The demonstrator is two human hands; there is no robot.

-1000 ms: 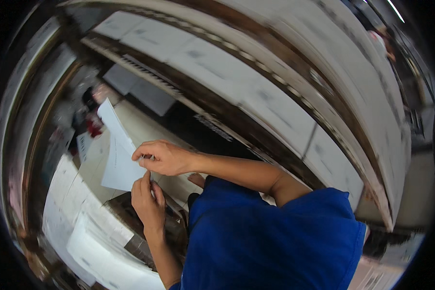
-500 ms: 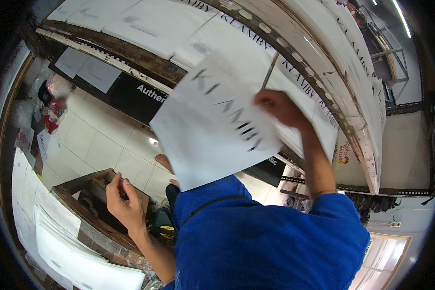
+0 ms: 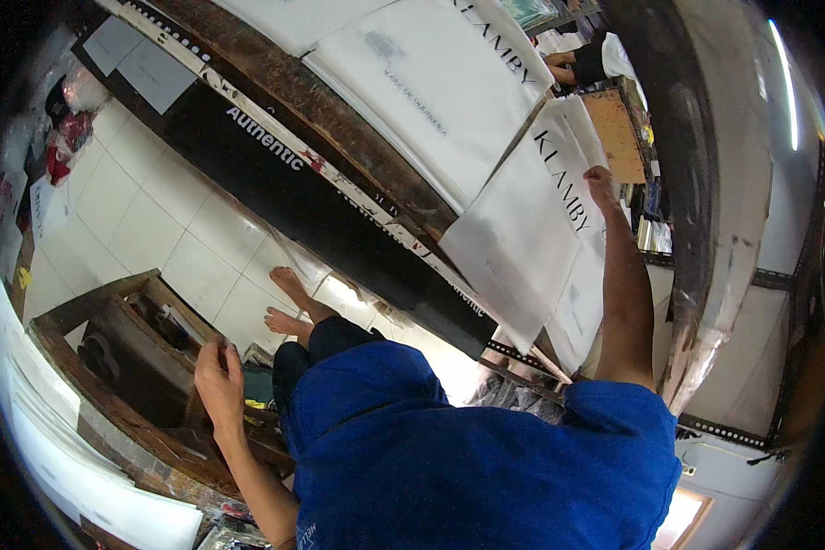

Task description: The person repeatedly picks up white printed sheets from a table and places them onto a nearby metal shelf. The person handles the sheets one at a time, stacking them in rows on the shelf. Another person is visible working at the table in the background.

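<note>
My right hand, arm stretched far to the right, pinches the far edge of a white printed sheet, thin and flat like a bag. The sheet lies slanted on the shelf, over another white sheet, with dark lettering along its far side. Left of it rests a similar white sheet on a stack. My left hand is raised beside a dark wooden open box, its fingers bent and drawn together; I see nothing in them.
A rusty shelf edge runs diagonally across, above a black panel. An upright metal beam stands at right. White sheets are stacked at lower left. Bare feet show on the tiled floor; another person is at the back.
The sheet my right hand carried through the air lies on the shelf further right, the hand still at its edge. The view has shifted. My left hand stays by the box.
</note>
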